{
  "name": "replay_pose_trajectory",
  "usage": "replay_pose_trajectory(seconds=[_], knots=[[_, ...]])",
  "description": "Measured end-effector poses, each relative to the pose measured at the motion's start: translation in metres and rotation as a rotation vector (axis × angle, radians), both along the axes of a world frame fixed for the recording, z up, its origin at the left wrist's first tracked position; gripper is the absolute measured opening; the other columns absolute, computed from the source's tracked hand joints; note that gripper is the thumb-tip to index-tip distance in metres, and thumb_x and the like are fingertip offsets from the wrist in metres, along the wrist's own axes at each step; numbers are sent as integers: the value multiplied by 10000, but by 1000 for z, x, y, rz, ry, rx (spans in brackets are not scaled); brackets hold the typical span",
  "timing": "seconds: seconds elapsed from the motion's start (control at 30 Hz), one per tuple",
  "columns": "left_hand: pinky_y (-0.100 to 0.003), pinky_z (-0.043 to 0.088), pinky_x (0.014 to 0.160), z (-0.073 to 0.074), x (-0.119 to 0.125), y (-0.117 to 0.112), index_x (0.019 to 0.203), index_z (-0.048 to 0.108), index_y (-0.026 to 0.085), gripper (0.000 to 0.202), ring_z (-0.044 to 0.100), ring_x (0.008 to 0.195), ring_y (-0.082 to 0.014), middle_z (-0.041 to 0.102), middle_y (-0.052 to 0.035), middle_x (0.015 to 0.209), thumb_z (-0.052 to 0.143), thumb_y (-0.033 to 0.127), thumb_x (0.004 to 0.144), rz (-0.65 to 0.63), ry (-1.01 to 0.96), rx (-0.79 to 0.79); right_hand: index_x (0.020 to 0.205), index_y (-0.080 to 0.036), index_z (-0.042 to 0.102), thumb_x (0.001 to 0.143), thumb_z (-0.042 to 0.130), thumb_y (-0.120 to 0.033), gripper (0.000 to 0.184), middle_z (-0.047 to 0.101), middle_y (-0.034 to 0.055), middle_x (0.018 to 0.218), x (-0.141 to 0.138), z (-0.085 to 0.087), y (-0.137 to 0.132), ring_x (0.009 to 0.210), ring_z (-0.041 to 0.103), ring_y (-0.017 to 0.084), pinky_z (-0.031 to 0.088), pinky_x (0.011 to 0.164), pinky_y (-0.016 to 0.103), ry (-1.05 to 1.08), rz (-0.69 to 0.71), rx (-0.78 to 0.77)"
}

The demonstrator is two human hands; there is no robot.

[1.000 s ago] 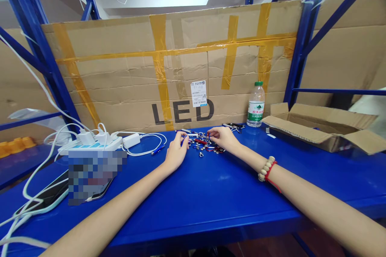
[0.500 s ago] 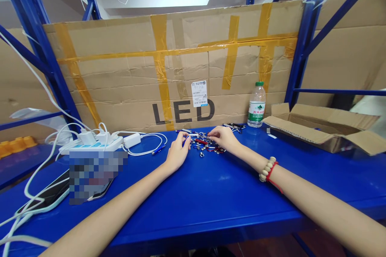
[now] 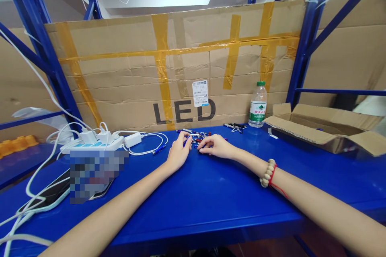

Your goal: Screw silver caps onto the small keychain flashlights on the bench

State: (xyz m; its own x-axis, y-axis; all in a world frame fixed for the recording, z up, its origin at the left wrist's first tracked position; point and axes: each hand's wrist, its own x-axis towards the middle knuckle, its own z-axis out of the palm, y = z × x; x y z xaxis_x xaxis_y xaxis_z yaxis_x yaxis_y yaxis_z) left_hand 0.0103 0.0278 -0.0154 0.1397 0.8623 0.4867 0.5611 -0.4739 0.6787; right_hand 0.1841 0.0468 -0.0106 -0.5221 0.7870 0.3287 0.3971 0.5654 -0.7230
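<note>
A small pile of little metal and coloured parts (image 3: 201, 135) lies on the blue shelf top (image 3: 211, 192), near the cardboard wall. My left hand (image 3: 178, 151) rests at the pile's left edge, fingers curled and pinched on a small blue piece. My right hand (image 3: 216, 147) lies over the pile's near side, fingers bent and pinching a small dark part against the surface. A bead bracelet and red string (image 3: 268, 173) circle my right wrist.
A taped cardboard sheet marked LED (image 3: 181, 68) backs the shelf. A water bottle (image 3: 257, 105) and an open cardboard box (image 3: 325, 126) stand at the right. A power strip with chargers (image 3: 93, 141), white cables and a phone (image 3: 48, 196) sit at the left.
My right hand has slid left and nearer, from the far side of the pile to its near side. The left hand has shifted slightly right toward it.
</note>
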Motion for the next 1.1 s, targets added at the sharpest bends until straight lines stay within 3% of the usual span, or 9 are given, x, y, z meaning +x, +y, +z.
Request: replay_pose_trajectory(seconds=[0.33, 0.47, 0.6, 0.87, 0.97, 1.1], knots=[[-270, 420, 683, 1, -1, -2, 978, 479, 252, 175, 567, 655, -157, 574, 33, 643, 386, 337, 857, -47, 132, 51, 855, -119, 646, 666, 635, -338, 290, 600, 8, 584, -4, 7, -3, 443, 490, 72, 394, 391, 175, 288, -143, -69], [-286, 428, 718, 3, 1, -6, 1025, 474, 262, 191, 594, 775, -182, 632, 2, 825, 414, 313, 851, -93, 228, 72, 884, -123, 642, 658, 650, -368, 334, 598, 10, 610, -4, 8, -3, 489, 495, 70, 377, 393, 154, 408, -142, -135], [-299, 427, 768, 3, 2, -8, 982, 468, 253, 154, 583, 901, -196, 625, -7, 986, 415, 322, 855, -91, 260, 92, 875, -116, 643, 651, 657, -386, 350, 553, -16, 544, -5, 9, -6, 430, 440, 52, 342, 369, 157, 405, -109, -152], [-276, 432, 694, 3, 1, -7, 941, 466, 233, 129, 591, 748, -176, 620, 13, 766, 383, 302, 871, -82, 289, 98, 815, -103, 669, 627, 670, -383, 337, 658, 54, 693, -3, 7, -1, 498, 510, 80, 382, 450, 195, 360, -81, -46], [-275, 431, 707, 2, 0, -6, 1002, 475, 237, 168, 594, 761, -174, 624, 9, 788, 382, 293, 873, -104, 276, 110, 782, -103, 672, 614, 680, -378, 322, 671, 63, 715, -1, 7, 0, 543, 547, 100, 411, 489, 208, 354, -76, -45], [-269, 429, 747, 2, -1, -5, 1115, 474, 260, 259, 595, 794, -168, 633, 4, 843, 374, 273, 877, -160, 270, 127, 783, -100, 676, 641, 653, -396, 330, 655, 50, 644, 1, 7, -1, 492, 513, 98, 383, 425, 205, 276, -62, -12]])
